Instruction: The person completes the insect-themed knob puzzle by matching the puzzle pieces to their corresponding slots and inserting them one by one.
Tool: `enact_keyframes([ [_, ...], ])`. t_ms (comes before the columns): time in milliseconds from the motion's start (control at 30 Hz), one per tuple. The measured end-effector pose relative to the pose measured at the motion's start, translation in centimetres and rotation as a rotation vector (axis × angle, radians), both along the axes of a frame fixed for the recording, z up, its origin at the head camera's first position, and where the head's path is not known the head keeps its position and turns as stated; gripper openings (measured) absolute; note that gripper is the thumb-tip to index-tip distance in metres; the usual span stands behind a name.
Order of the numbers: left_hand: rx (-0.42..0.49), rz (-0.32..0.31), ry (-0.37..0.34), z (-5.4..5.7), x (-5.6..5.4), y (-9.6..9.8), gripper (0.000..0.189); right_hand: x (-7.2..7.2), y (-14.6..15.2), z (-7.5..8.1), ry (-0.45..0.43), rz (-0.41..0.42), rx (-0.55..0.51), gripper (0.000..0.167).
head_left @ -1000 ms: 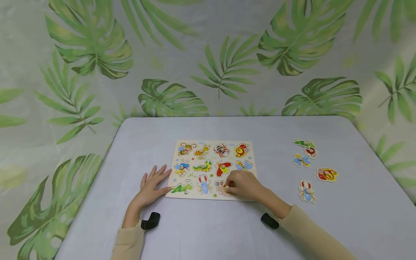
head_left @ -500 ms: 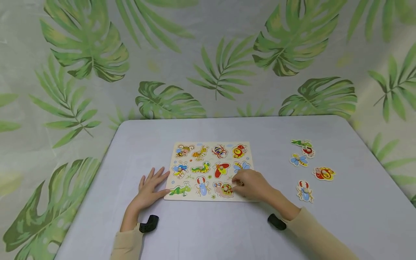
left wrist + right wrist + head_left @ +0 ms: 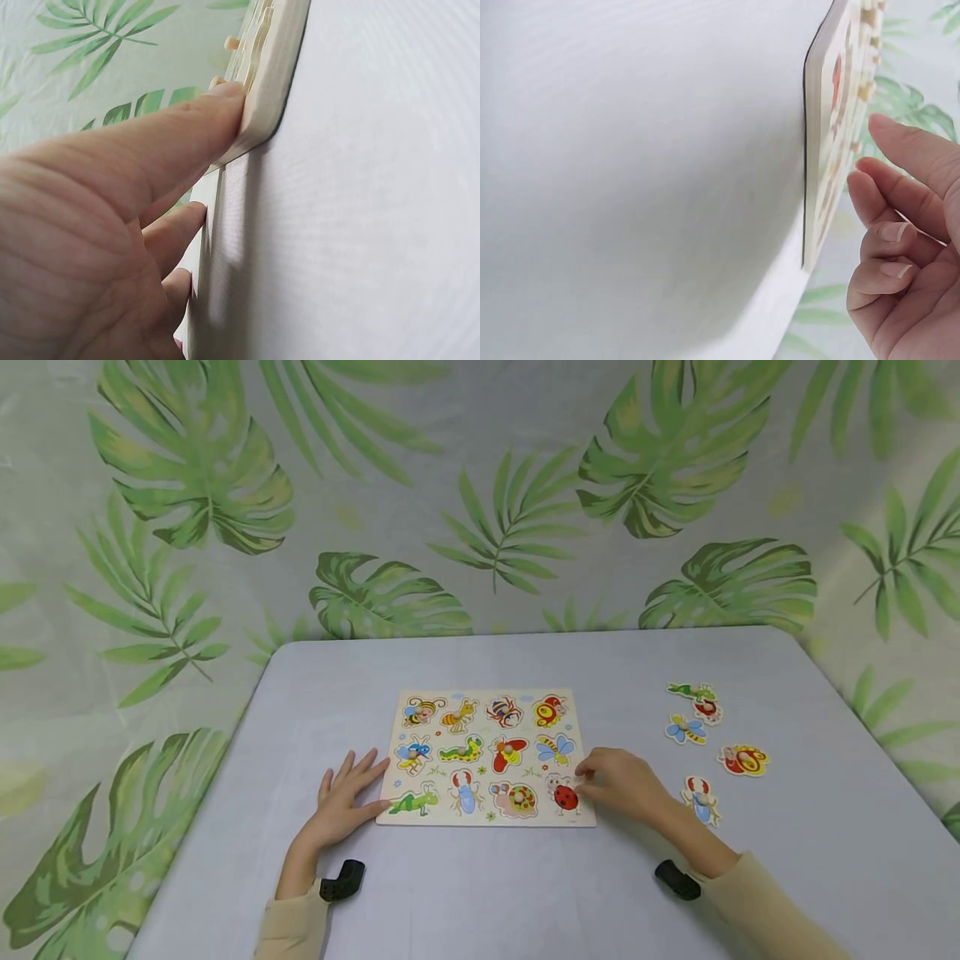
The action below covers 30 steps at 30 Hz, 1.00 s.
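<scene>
A wooden peg puzzle board (image 3: pixel 480 785) with colourful insect pictures lies flat on the table. My left hand (image 3: pixel 347 797) rests at its left side, fingers spread; in the left wrist view the thumb (image 3: pixel 187 127) touches the board's corner. My right hand (image 3: pixel 626 783) is just off the board's right edge, beside the printed ladybug (image 3: pixel 565 797). In the right wrist view its thumb (image 3: pixel 911 146) and index finger stand apart with nothing between them, the other fingers loosely bent. A knobbed snail piece (image 3: pixel 517 799) sits in the bottom row of the board.
Loose pieces lie right of the board: a grasshopper (image 3: pixel 688 692) touching or overlapping a ladybug (image 3: pixel 707 712), a striped blue-winged insect (image 3: pixel 686 729), a red-and-yellow butterfly (image 3: pixel 744 760) and a stag beetle (image 3: pixel 701 802). A leaf-patterned cloth (image 3: pixel 510 593) hangs behind the table.
My right hand has let go of the snail piece and moved right, off the board, uncovering the printed ladybug. My left hand stays at the board's left edge.
</scene>
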<state>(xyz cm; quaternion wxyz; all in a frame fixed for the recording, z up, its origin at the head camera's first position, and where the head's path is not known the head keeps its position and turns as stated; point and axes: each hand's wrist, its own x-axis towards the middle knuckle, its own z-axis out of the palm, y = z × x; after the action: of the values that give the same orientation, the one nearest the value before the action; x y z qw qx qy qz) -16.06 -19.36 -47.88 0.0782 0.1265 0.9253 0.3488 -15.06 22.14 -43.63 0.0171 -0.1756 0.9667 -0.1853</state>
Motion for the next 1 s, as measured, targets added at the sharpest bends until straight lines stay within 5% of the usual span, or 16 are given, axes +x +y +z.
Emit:
enact_keyframes([
  [1000, -0.005, -0.004, -0.009, -0.1, 0.0, -0.1, 0.064, 3.1, 8.5, 0.1, 0.067, -0.186, -0.022, 0.013],
])
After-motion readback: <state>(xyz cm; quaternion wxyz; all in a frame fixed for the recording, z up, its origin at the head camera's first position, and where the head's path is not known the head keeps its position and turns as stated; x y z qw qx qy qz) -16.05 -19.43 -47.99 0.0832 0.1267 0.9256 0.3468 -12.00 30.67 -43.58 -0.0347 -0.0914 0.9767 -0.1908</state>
